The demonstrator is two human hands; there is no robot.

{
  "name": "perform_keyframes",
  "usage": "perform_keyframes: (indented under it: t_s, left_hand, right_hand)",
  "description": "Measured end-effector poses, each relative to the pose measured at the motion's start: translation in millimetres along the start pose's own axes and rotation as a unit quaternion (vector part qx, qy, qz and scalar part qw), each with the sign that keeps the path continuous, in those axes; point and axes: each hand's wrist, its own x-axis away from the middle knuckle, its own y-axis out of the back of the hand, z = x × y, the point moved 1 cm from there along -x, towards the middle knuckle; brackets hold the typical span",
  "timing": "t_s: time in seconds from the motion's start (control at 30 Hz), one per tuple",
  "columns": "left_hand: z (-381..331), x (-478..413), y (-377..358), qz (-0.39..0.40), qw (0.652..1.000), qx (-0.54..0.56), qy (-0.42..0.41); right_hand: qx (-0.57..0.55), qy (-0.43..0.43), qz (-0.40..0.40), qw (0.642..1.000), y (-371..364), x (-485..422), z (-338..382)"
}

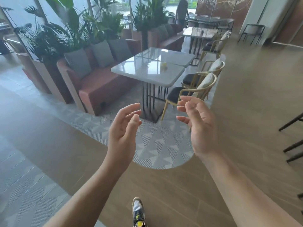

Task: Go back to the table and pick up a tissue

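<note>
Hands (122,133) (199,128) hover above wood floor (164,190) near table (147,71).

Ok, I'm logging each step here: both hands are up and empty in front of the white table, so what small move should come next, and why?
Probably a step forward toward the white table. The left hand and right hand hang open in the air holding nothing, and the table, with a small yellow object on it, stands well beyond them across the patterned floor, as does the nearest chair.
</note>
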Motion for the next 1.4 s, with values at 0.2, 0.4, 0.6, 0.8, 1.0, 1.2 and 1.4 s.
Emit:
perform_keyframes:
  t_s: [0.2, 0.4, 0.6, 0.8, 1.0, 1.2, 1.4]
  left_hand:
    - [59, -141, -15, 0.017, 1.000, -0.002, 0.002]
    - [109, -262, -40, 0.041, 0.999, 0.002, 0.012]
    - [169, -362, -90, 0.063, 0.998, -0.003, 0.020]
    - [240, -472, -169, 0.054, 0.998, -0.002, 0.024]
    - [293, -572, -251, 0.030, 0.999, 0.013, 0.039]
    - [335, -644, -297, 0.007, 0.998, 0.012, 0.059]
    - [386, -716, -323, 0.005, 0.997, 0.000, 0.073]
  right_hand:
    - [-0.013, -0.006, -0.011, 1.000, -43, -140, -46]
    - [-0.011, -0.010, -0.029, 0.999, -69, -257, -90]
    - [-0.023, -0.024, -0.055, 0.998, -55, -367, -144]
    - [-0.014, -0.033, -0.050, 0.998, -26, -500, -207]
    - [0.007, -0.051, -0.026, 0.998, 8, -635, -251]
    - [0.035, -0.063, 0.000, 0.997, 28, -730, -285]
    - [0.033, -0.080, -0.004, 0.996, 31, -806, -328]
